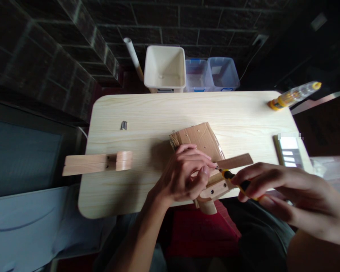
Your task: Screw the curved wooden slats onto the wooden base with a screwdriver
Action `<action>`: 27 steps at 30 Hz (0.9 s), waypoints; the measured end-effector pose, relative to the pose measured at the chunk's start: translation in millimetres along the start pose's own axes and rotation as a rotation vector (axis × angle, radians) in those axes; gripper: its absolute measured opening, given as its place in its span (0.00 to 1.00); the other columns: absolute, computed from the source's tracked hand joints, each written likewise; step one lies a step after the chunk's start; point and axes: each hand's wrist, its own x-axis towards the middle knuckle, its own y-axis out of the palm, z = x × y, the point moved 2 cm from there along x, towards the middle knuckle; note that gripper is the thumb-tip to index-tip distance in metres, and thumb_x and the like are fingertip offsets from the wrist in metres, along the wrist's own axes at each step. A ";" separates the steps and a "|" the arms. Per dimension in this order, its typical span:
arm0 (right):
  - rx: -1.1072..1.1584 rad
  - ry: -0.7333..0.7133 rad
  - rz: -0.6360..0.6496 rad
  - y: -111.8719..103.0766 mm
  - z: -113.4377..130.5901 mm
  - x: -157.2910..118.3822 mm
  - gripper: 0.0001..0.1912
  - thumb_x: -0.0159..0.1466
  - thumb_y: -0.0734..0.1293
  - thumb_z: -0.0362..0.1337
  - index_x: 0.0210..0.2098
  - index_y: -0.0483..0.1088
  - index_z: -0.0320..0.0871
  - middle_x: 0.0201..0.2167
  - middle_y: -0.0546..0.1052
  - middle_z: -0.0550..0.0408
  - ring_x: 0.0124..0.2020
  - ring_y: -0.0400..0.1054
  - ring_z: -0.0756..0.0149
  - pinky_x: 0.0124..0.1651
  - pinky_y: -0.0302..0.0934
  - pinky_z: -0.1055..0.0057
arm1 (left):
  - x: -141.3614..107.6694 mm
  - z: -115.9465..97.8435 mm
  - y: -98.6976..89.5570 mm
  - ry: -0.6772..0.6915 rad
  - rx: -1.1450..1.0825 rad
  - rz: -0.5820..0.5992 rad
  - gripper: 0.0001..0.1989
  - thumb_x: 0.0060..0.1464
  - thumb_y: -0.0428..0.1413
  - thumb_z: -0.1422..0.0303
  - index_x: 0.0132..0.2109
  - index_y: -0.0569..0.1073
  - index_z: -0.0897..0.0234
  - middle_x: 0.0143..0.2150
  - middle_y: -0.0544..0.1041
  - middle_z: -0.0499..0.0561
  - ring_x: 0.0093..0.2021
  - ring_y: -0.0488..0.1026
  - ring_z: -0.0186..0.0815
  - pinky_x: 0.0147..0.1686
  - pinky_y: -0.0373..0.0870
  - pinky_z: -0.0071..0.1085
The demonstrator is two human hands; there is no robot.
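My left hand (pixel 181 173) hides much of the wooden piece (pixel 215 190) and the near edge of the cardboard sheet (pixel 197 138). My right-hand fingers (pixel 260 177) cover part of the screwdriver (pixel 229 175), its tip lost against my left hand. My right arm (pixel 323 223) runs off the frame's right edge. The metal fasteners (pixel 124 125) on the tabletop (pixel 158 109) are too small to count; the flat packet (pixel 287 153) is blurred.

We work in what looks like a small home workshop: dark brick wall (pixel 59 45), pine worktop (pixel 158 107), plastic storage bins (pixel 223 73).
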 end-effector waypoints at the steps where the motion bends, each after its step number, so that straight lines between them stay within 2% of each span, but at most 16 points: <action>1: 0.011 -0.005 0.007 -0.1 -1.4 -0.3 0.13 0.69 0.72 0.37 0.52 0.79 0.58 0.45 0.85 0.53 0.55 0.80 0.58 0.55 0.74 0.70 | 0.3 -0.3 -0.1 0.000 0.000 0.001 0.19 0.68 0.48 0.66 0.33 0.79 0.61 0.44 0.88 0.49 0.49 0.84 0.39 0.65 0.58 0.46; 6: 0.058 -0.021 0.055 -1.9 -8.4 -3.3 0.15 0.70 0.71 0.35 0.54 0.77 0.58 0.47 0.84 0.54 0.57 0.77 0.60 0.58 0.72 0.69 | 0.5 -0.9 -0.9 -0.002 0.008 0.000 0.18 0.67 0.48 0.66 0.34 0.80 0.61 0.44 0.88 0.50 0.49 0.84 0.41 0.65 0.59 0.47; 11: 0.179 -0.011 0.125 -1.0 -15.1 -7.9 0.16 0.72 0.67 0.32 0.55 0.75 0.56 0.47 0.83 0.52 0.60 0.74 0.58 0.61 0.71 0.60 | -0.7 0.3 -1.0 -0.006 0.003 0.002 0.17 0.66 0.49 0.66 0.35 0.80 0.60 0.44 0.88 0.50 0.50 0.84 0.41 0.66 0.58 0.48; 15: 0.196 -0.019 0.136 0.4 -17.0 -10.8 0.18 0.73 0.65 0.31 0.58 0.74 0.55 0.55 0.81 0.48 0.58 0.77 0.56 0.59 0.73 0.58 | -0.8 0.5 -0.7 -0.010 -0.005 0.000 0.17 0.67 0.48 0.66 0.36 0.81 0.60 0.44 0.88 0.49 0.49 0.84 0.41 0.66 0.58 0.47; 18: 0.150 -0.041 0.146 -0.2 -14.3 -9.7 0.19 0.73 0.64 0.33 0.59 0.75 0.57 0.61 0.79 0.47 0.55 0.79 0.57 0.56 0.75 0.60 | -0.6 0.2 -0.6 -0.005 -0.014 -0.006 0.18 0.69 0.48 0.65 0.38 0.81 0.60 0.43 0.88 0.49 0.49 0.84 0.41 0.66 0.58 0.47; 20: 0.127 -0.039 0.139 -1.3 -11.6 -7.1 0.18 0.74 0.64 0.34 0.58 0.75 0.57 0.57 0.81 0.49 0.56 0.78 0.57 0.54 0.75 0.64 | -0.6 0.1 -0.6 0.003 -0.016 -0.010 0.18 0.69 0.48 0.65 0.38 0.82 0.61 0.42 0.88 0.49 0.49 0.84 0.40 0.66 0.59 0.47; 23: 0.105 -0.041 0.138 -1.9 -8.1 -2.5 0.15 0.74 0.65 0.36 0.57 0.76 0.57 0.45 0.85 0.53 0.58 0.76 0.59 0.55 0.73 0.67 | -0.9 0.1 -0.5 0.000 -0.013 -0.007 0.18 0.69 0.48 0.65 0.38 0.82 0.61 0.42 0.88 0.49 0.49 0.84 0.40 0.66 0.59 0.47; 27: 0.100 -0.064 0.154 -1.2 -7.1 0.7 0.15 0.76 0.62 0.37 0.57 0.75 0.58 0.42 0.85 0.55 0.59 0.74 0.61 0.58 0.70 0.68 | -0.9 0.0 -0.5 -0.008 -0.013 -0.004 0.18 0.69 0.48 0.66 0.38 0.81 0.61 0.43 0.88 0.49 0.49 0.84 0.40 0.65 0.58 0.47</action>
